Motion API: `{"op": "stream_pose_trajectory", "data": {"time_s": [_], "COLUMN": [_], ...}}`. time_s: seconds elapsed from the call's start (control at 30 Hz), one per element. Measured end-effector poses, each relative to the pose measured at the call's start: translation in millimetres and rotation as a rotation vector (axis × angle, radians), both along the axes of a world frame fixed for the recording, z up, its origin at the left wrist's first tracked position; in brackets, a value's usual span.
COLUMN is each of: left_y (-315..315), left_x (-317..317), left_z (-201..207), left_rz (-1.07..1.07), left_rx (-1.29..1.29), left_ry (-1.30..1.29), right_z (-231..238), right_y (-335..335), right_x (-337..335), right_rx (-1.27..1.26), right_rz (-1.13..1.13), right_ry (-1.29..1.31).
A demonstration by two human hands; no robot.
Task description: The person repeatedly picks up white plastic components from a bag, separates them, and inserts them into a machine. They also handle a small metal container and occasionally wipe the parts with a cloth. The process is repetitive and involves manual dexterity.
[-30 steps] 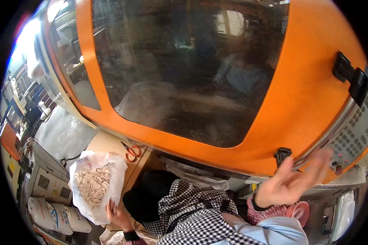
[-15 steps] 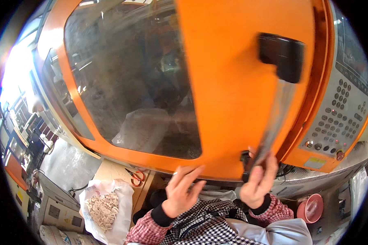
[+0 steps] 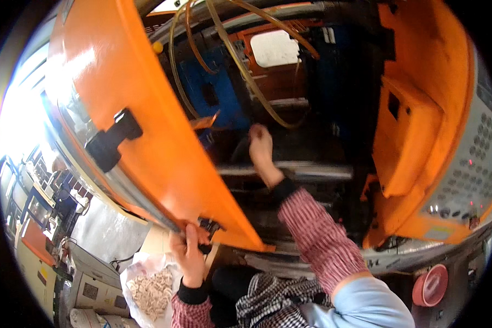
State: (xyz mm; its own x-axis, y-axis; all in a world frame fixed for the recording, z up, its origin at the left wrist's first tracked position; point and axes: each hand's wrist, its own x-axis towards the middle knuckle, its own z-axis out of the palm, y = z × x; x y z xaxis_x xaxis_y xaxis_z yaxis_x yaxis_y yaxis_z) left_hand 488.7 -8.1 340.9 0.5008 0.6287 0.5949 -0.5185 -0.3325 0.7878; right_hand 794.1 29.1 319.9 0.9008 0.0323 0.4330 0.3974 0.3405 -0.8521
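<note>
The orange machine door [image 3: 164,158] stands slid over to the left, baring the dark inside of the machine. My left hand [image 3: 188,254] is closed round the lower end of the long grey door handle [image 3: 147,199], which has black end brackets. Reaching through the opening, my right hand [image 3: 261,148] is raised with its fingers curled in. Whether something small is in those fingers is hidden. Yellowish hoses [image 3: 251,82] hang above and beside this hand, and a blue metal block [image 3: 213,93] lies behind it. Below it runs a shiny metal bar [image 3: 322,170].
A white bag [image 3: 134,273] of small pale parts sits at the lower left, near my left forearm. To the right are an orange housing [image 3: 413,139] and a grey button panel [image 3: 470,169] with red lights. A pink bucket [image 3: 431,285] stands at the lower right.
The door has moved left and the machine is now open. My left hand has taken the handle; my right hand has let go of it and reached up into the opening.
</note>
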Motion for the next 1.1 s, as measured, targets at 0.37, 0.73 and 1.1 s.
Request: {"op": "stream_pose_trajectory", "data": {"time_s": [0.37,0.73,1.1], "left_y": [61.4,88.3,-70.6], "left_x": [-29.7,-41.2,-111.3], "left_z": [-9.8,-10.3,-142.4], "left_rz": [0.414,0.519,0.135], "left_rx": [0.024,-0.111,-0.523], "left_ry": [0.019,0.132,0.206], "right_z": [67.0,53.0,-113.3], "right_y": [120.3,-8.2,-134.7], "right_x": [243.0,-16.7,-277.3], "right_rx": [0.038,0.578,-0.223], "right_rz": [0.009,0.231,1.329], "right_ry": [0.251,0.074,-0.072]}}
